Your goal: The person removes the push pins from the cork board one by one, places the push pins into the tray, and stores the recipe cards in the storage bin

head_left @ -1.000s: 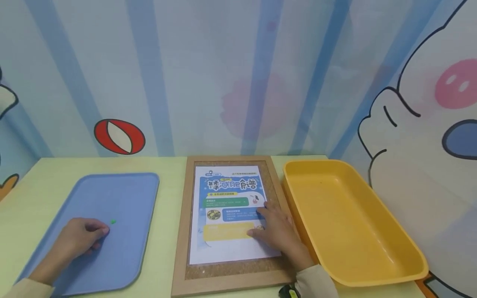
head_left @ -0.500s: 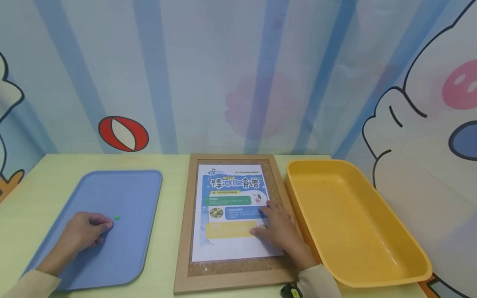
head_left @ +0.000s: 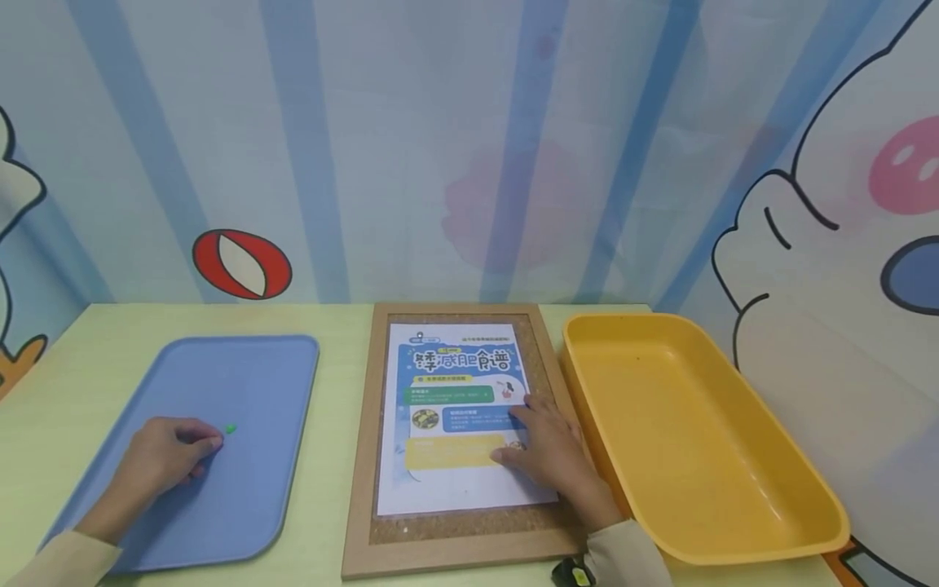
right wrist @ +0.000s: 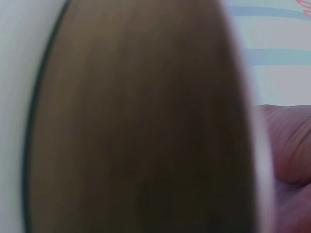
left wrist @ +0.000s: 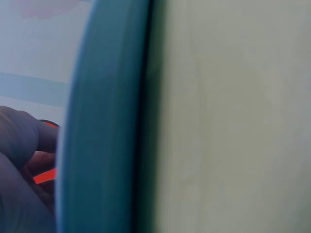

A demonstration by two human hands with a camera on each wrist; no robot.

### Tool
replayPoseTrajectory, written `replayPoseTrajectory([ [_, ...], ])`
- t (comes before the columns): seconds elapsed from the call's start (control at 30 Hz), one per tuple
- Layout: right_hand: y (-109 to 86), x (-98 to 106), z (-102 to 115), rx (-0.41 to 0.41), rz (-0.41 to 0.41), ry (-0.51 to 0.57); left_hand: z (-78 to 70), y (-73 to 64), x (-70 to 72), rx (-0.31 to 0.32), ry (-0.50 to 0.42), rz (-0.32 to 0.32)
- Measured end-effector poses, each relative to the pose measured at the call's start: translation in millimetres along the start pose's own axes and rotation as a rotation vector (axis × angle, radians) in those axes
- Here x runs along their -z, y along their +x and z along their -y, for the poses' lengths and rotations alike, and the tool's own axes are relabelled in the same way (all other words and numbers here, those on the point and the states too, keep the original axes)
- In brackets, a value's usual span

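Observation:
My left hand (head_left: pixel 170 452) is over the blue tray (head_left: pixel 235 367) at left, thumb and forefinger pinched together. A small green piece (head_left: pixel 231 429), like a pin head, shows just beyond those fingertips, and I take it as pinched; its held end is hidden. My right hand (head_left: pixel 546 447) rests with relaxed, spread fingers on the printed sheet (head_left: pixel 433 499), over its right side. That sheet lies on a wood-framed cork board (head_left: pixel 361 456). In the left wrist view the hand (left wrist: pixel 24 145) is partly cut off; only part of the right hand (right wrist: pixel 294 145) shows in its wrist view.
A deep yellow tub (head_left: pixel 682 432) stands against the board's right side. Pale yellow table (head_left: pixel 333 367) shows between the blue tray and the board. A patterned curtain-like backdrop (head_left: pixel 411 163) rises behind the table. Blurred broad bands fill much of both wrist views.
The head view shifts slightly, so everything sits a little further right and higher than a second ago. Both hands keep their poses, and the green piece stays at the left fingertips.

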State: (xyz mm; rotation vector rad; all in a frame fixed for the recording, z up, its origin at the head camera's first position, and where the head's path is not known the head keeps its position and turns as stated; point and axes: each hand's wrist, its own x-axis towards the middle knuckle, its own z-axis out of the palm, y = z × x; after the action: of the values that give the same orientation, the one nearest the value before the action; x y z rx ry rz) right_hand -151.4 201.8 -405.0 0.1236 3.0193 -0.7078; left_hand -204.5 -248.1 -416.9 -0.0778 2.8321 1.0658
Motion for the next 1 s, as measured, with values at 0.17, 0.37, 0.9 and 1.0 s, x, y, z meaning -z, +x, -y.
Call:
replayPoseTrajectory([
  [0.17,0.3,-1.1,0.0,-0.001,0.007,-0.006,4.1,2.0,0.7,0.011,-0.028,0.016],
  [0.37,0.5,-1.4,0.3,-0.009,0.01,-0.005,9.4,6.6,7.1,0.051,-0.086,0.064],
  [0.9,-0.9,0.8,2.0,-0.021,0.005,0.001,-68.2,22.0,8.5,-0.001,-0.422,0.297],
  [1.0,0.2,0.6,2.2,-0.026,0.011,0.002,-83.4,29.6,-0.5,-0.007,-0.446,0.328],
])
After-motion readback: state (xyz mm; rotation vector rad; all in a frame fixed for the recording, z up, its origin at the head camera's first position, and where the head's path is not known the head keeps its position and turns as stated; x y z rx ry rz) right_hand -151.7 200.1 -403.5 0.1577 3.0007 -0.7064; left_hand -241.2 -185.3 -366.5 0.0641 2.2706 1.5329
